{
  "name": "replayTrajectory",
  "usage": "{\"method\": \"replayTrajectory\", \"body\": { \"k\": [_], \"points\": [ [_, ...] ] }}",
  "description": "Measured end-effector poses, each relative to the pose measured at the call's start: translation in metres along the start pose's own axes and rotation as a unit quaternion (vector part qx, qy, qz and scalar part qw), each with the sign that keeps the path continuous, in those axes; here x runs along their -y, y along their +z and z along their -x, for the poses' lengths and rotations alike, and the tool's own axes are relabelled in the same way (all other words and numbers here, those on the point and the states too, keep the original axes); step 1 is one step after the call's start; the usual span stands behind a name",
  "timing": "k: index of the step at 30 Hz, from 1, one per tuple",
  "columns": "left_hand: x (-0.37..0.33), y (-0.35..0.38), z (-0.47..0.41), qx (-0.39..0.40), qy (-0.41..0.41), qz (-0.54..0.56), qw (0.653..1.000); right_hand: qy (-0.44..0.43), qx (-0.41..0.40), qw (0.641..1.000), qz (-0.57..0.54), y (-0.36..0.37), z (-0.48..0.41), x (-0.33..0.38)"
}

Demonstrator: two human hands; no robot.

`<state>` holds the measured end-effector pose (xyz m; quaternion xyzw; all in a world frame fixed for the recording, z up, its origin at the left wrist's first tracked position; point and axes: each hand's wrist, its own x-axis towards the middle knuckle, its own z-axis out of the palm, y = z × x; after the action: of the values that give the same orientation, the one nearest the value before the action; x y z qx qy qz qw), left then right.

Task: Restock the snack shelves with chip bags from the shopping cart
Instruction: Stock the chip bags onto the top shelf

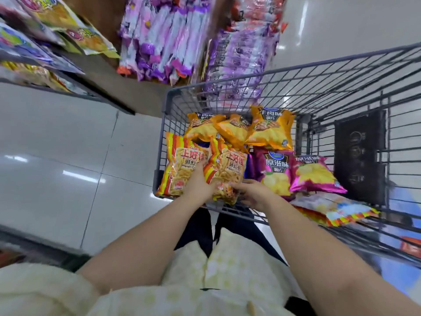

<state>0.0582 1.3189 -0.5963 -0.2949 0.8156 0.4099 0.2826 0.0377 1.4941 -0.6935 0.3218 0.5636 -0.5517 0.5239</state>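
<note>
While both bare forearms reach forward in the head view, the shopping cart point(296, 71) stands straight ahead, its wire basket holding the chip bags. Over the cart's near left corner, a prawn cracker bag point(227, 169) is raised upright. The right hand point(250, 192) curls round its bottom edge, and the left hand point(198, 183) meets its left side, fingers tucked behind the film; they seem to grip it, though the tips are hidden. A second prawn cracker bag point(180, 169) leans upright against the cart's left wall, just beside that hand. At the cart's far end lie orange chip bags point(271, 131), and nearer its middle lie magenta chip bags point(314, 176). A pale striped bag point(335, 208) rests at the near right. Beyond the cart's far rim hang blurred purple packets point(159, 42) on the shelves point(109, 71).
</note>
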Motion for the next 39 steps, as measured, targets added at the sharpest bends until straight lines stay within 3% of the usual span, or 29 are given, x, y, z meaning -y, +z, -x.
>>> {"method": "replayTrajectory", "body": {
  "k": [3, 7, 14, 18, 29, 36, 39],
  "points": [
    [-0.003, -0.015, 0.009, -0.002, 0.031, 0.064, 0.997, -0.023, 0.041, 0.999, -0.019, -0.004, 0.029, 0.018],
    [-0.008, -0.046, 0.018, -0.040, 0.044, 0.201, 0.978, -0.123, 0.052, 0.991, -0.008, 0.002, 0.066, 0.059],
    [0.003, -0.124, 0.054, -0.104, 0.062, 0.409, 0.904, -0.224, 0.178, 0.954, 0.091, 0.082, 0.114, 0.145],
    [0.033, -0.176, 0.092, -0.168, 0.054, 0.464, 0.868, -0.271, 0.210, 0.925, 0.162, 0.166, 0.137, 0.162],
    [0.188, -0.336, 0.168, -0.405, 0.074, 0.588, 0.696, -0.331, 0.293, 0.864, 0.242, 0.449, 0.181, 0.145],
    [0.308, -0.462, 0.190, -0.473, 0.091, 0.573, 0.663, -0.333, 0.334, 0.836, 0.280, 0.635, 0.186, 0.122],
    [0.360, -0.503, 0.186, -0.475, 0.076, 0.577, 0.660, -0.371, 0.306, 0.832, 0.276, 0.697, 0.170, 0.108]
  ]
}}
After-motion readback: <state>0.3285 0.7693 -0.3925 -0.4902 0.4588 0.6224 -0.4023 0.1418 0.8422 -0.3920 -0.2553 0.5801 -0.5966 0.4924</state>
